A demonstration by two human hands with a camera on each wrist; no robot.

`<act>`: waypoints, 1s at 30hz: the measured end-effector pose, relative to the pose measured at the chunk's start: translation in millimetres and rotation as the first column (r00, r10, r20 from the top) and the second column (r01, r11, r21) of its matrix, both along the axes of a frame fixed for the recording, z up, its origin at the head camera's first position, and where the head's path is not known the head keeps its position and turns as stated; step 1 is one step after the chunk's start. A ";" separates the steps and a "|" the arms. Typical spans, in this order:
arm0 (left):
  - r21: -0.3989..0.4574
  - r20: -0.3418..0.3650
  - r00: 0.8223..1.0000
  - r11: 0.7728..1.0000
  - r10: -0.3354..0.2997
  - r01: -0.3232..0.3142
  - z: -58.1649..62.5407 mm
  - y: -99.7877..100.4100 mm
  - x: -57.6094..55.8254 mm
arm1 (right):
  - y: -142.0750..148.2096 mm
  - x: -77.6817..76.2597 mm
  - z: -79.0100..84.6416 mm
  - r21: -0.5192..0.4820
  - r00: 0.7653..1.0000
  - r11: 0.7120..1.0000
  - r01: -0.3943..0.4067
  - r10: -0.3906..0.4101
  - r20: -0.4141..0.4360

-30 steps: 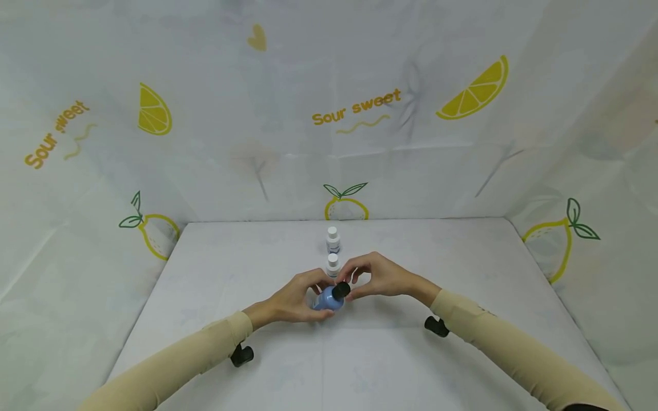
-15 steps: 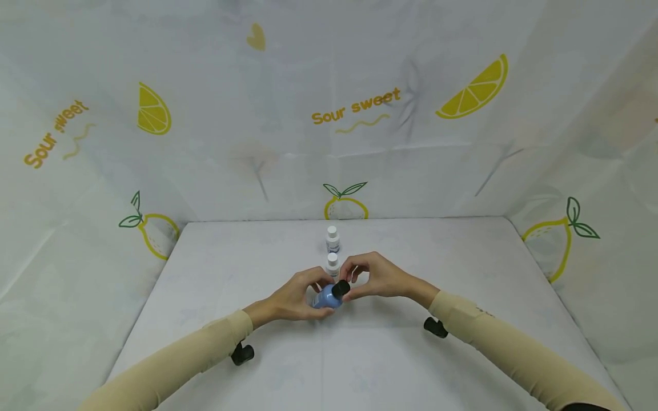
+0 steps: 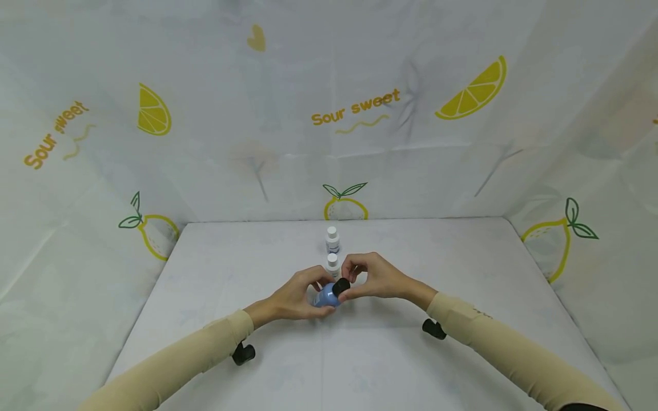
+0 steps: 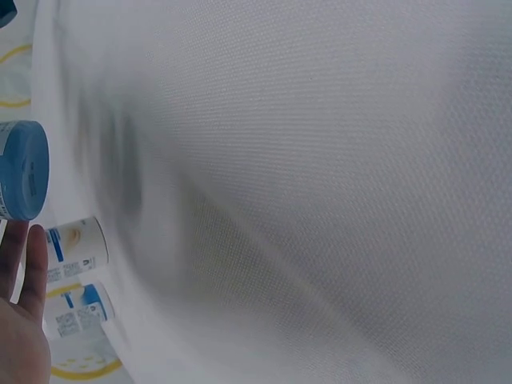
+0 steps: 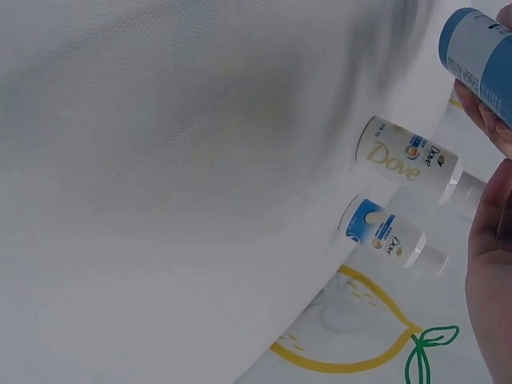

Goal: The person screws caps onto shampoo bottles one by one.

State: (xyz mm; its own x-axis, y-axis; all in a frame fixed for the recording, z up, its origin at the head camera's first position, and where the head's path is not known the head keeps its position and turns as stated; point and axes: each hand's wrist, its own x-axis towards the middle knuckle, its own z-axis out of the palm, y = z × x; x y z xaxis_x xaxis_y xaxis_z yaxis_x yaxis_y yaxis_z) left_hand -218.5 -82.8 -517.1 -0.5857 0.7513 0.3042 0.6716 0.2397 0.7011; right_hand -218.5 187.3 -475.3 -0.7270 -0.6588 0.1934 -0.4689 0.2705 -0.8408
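In the head view my left hand (image 3: 293, 295) grips a blue bottle (image 3: 325, 295) around its body, tilted with its top toward the right. The thumb and fingertips of my right hand (image 3: 380, 278) pinch the bottle's black cap (image 3: 341, 286). The left wrist view shows the base of the blue bottle (image 4: 26, 172) held over the white surface. Printed lettering shows on the bottle's side (image 5: 480, 60) in the right wrist view, with the cap out of that frame.
Just beyond my hands stands a white Dove bottle (image 3: 333, 265) with a white cap. A second white Dove bottle (image 3: 332, 241) stands behind it, nearer the table's back edge. A lemon-printed white curtain (image 3: 288, 171) rises behind the white table (image 3: 247, 251).
The right thumb and fingertips have shifted slightly around the black cap, and the cap has tipped a little. My left hand keeps its grip on the blue bottle, almost unmoved.
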 end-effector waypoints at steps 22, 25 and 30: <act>0.035 -0.027 1.000 0.999 -0.006 0.006 -4.7 -0.8 -1.9 | -2.9 -0.6 1.1 0.024 1.000 1.000 -0.004 0.004 0.004; 0.033 -0.021 1.000 0.999 -0.006 0.007 -5.5 -1.4 -1.9 | -2.8 -0.9 2.7 0.030 1.000 0.999 -0.017 0.017 0.010; 0.040 -0.032 0.999 0.999 -0.010 0.012 -7.3 -2.2 -2.8 | -0.6 -1.8 6.0 0.037 0.999 0.998 -0.041 0.041 0.011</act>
State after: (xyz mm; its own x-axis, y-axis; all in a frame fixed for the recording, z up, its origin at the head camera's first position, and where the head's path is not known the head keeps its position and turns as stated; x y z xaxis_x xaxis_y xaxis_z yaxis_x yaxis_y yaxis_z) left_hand -221.3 -84.9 -524.4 -0.5669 0.7446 0.3525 0.6962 0.2042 0.6882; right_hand -220.3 186.7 -469.3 -0.7012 -0.6947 0.1605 -0.4713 0.2826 -0.8355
